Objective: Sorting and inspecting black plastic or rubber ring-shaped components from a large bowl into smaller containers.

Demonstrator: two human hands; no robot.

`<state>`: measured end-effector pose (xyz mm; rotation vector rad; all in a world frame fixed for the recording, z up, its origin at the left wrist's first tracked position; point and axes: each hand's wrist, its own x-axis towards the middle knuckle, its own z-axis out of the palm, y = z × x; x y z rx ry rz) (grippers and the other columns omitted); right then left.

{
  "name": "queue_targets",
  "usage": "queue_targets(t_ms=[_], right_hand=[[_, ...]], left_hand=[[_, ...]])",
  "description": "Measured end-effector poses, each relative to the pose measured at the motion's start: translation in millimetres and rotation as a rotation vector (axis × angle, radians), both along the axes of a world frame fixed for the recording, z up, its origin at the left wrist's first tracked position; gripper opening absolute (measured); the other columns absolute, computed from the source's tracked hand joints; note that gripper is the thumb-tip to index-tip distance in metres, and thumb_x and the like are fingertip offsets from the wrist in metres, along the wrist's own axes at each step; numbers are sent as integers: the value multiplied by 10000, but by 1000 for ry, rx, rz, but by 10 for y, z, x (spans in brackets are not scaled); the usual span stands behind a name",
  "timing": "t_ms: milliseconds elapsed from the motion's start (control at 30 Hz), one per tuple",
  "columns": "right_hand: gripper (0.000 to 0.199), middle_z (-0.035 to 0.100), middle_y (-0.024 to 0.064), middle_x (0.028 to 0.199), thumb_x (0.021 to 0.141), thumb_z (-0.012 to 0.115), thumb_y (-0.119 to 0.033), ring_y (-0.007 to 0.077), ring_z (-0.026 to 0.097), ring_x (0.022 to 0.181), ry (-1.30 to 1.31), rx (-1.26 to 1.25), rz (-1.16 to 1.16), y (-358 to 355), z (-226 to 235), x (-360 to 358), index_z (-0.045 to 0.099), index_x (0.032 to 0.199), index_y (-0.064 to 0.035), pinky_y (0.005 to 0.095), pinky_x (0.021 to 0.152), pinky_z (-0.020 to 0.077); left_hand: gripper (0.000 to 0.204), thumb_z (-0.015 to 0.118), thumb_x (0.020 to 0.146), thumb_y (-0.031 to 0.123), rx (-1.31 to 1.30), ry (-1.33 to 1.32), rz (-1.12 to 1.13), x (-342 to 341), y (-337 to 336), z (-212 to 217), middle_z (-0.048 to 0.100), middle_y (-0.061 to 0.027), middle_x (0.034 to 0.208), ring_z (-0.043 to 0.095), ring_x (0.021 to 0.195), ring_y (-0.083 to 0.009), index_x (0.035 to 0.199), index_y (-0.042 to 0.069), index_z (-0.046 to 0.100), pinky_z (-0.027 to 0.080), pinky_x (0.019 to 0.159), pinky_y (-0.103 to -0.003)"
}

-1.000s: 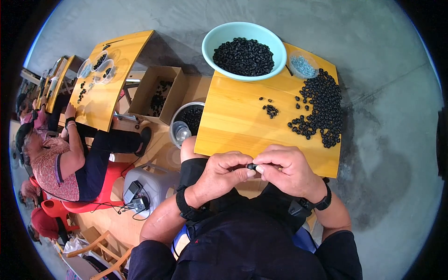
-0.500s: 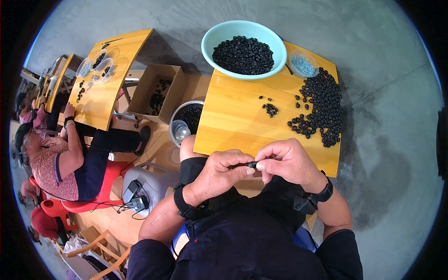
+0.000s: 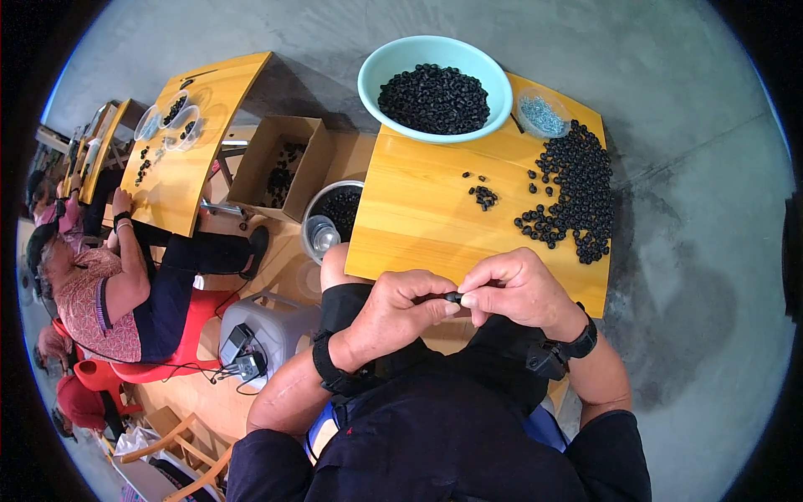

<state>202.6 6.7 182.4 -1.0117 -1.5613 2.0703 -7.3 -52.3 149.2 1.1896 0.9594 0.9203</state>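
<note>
Just over the near edge of the wooden table (image 3: 410, 209), my two hands meet at a small black part (image 3: 452, 297). My left hand (image 3: 400, 303) pinches its left side between thumb and forefinger; a dark length shows between those fingers, its shape mostly hidden. From the right, my right hand (image 3: 523, 289) grips the other end with thumb and fingertips closed. Many round black knob-like pieces (image 3: 577, 184) lie spread along the table's right side. A little cluster of smaller black pieces (image 3: 483, 197) sits nearer the middle.
A pale teal basin (image 3: 368, 96) full of black pieces stands at the table's far edge, beside a clear tub of small silvery-blue parts (image 3: 542, 115). Left on the floor are a cardboard box (image 3: 314, 171), a metal bowl (image 3: 311, 247) and a grey stool (image 3: 288, 322). A seated person (image 3: 92, 284) works at another table.
Both hands keep their pinch on the small black part, with only slight finger movement. The whole view has shifted very slightly; the things on the table lie as before.
</note>
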Motion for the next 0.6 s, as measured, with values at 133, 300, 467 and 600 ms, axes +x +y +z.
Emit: queue_targets(t_ms=[133, 300, 467, 600], right_hand=[[69, 675, 74, 780, 878, 645, 0, 112, 651, 645, 17, 43, 7, 0, -33, 22, 674, 927, 38, 228, 581, 529], [90, 679, 74, 828, 897, 646, -38, 125, 669, 696, 74, -42, -31, -35, -83, 30, 661, 955, 29, 241, 611, 560], [109, 685, 106, 905, 914, 633, -62, 170, 695, 789, 61, -155, -46, -129, -91, 63, 645, 971, 31, 258, 644, 590], [102, 689, 114, 892, 917, 628, -61, 163, 692, 775, 55, -151, -76, -217, -92, 105, 643, 957, 32, 265, 652, 588]], left_hand=[[146, 699, 849, 28, -71, -4, 0, 35, 20, 41, 676, -93, 841, 642, 787, -144, 983, -28, 682, 513, 702, -264], [142, 688, 843, 33, -7, 41, -13, 38, 39, 11, 674, -99, 829, 645, 763, -149, 975, -18, 683, 510, 694, -275], [126, 673, 852, 40, 63, 45, -27, 98, -16, -17, 678, -99, 826, 650, 773, -151, 965, -14, 684, 507, 701, -271], [142, 687, 845, 58, 159, 60, -94, 110, 3, -32, 677, -96, 800, 655, 745, -184, 979, 9, 692, 504, 677, -291]])
